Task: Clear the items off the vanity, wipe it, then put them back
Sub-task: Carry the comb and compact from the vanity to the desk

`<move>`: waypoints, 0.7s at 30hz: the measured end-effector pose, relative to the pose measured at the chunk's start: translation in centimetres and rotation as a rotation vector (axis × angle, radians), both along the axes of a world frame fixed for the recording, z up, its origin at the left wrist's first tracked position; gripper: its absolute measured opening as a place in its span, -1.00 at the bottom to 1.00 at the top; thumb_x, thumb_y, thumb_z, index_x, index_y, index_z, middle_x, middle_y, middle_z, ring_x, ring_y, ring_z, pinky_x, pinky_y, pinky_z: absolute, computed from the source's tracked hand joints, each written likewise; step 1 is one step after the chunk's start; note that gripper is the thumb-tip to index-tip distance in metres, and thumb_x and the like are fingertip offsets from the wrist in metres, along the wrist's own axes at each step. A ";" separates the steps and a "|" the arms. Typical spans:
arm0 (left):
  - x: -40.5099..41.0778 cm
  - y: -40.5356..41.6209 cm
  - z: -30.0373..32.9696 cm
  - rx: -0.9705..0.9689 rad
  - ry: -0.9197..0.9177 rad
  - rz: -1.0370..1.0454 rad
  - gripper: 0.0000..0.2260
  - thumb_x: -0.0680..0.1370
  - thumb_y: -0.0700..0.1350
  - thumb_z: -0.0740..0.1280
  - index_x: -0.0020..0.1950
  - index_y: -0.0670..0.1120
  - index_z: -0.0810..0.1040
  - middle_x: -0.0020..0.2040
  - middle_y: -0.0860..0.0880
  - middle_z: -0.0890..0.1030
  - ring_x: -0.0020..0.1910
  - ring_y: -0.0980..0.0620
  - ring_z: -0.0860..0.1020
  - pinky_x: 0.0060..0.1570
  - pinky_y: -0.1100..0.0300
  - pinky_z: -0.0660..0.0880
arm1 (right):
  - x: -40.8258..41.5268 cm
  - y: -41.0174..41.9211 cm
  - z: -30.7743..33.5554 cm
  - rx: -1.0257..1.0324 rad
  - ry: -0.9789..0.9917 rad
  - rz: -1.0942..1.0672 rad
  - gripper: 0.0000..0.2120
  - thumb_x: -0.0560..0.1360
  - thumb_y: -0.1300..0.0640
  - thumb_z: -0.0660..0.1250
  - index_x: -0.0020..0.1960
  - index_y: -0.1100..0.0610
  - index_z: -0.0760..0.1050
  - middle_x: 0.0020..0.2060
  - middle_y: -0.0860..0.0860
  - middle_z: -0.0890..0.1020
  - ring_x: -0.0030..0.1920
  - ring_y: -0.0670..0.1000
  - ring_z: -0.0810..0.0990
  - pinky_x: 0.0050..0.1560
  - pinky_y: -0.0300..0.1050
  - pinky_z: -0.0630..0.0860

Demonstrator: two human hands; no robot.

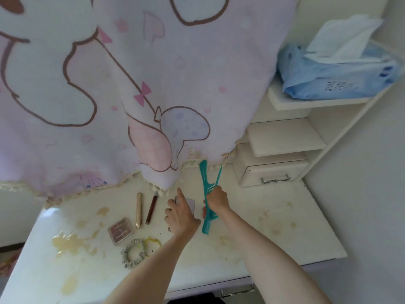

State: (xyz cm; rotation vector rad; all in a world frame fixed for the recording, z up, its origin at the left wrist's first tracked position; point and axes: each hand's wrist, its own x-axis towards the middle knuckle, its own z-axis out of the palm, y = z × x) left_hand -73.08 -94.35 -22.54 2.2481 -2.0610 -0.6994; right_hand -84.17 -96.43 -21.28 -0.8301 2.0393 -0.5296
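On the vanity [274, 216] our left hand [180, 213] half hides a flat card [191, 205], forefinger straight, while our right hand [217, 198] clamps two combs [207, 183]

White vanity top [252, 220] with yellow-brown stains; 2 teal combs [208, 183]; gold tube [139, 210]; brown tube [151, 209]; pink-brown compact [120, 231]; grey scrunchie [134, 253]; yellow hair tie [153, 243]; pastel pink cartoon-print cloth [131, 84]; blue tissue pack [337, 77].
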 end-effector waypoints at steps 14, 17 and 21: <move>-0.9 1.0 1.1 -0.117 0.122 -0.604 -0.10 0.34 0.07 0.44 0.47 -0.10 -0.04 0.22 -0.14 0.36 0.20 -0.11 0.37 0.01 0.11 0.44 | -1.1 12.6 0.3 -0.232 -0.218 -0.526 -0.89 0.53 0.28 0.24 0.02 0.20 0.33 -0.27 0.10 0.60 -0.52 0.00 0.59 -0.40 -0.09 0.58; -2.2 3.7 1.8 -0.119 0.140 -0.778 -0.09 0.31 0.04 0.46 0.48 -0.11 -0.02 0.22 -0.15 0.37 0.19 -0.12 0.38 0.05 0.09 0.41 | -0.2 17.5 0.3 -0.254 -0.182 -0.708 -0.95 0.55 0.26 0.18 0.00 0.17 0.34 -0.28 0.06 0.60 -0.36 0.05 0.61 -0.20 -0.01 0.58; -4.7 9.6 2.7 -0.108 0.162 -1.030 -0.07 0.33 0.08 0.45 0.49 -0.12 -0.06 0.22 -0.15 0.37 0.18 -0.13 0.39 -0.01 0.09 0.44 | 0.6 24.8 0.5 -0.199 -0.066 -0.972 -0.84 0.59 0.17 0.10 -0.15 0.14 0.36 -0.29 0.06 0.50 -0.33 0.00 0.48 -0.25 -0.13 0.40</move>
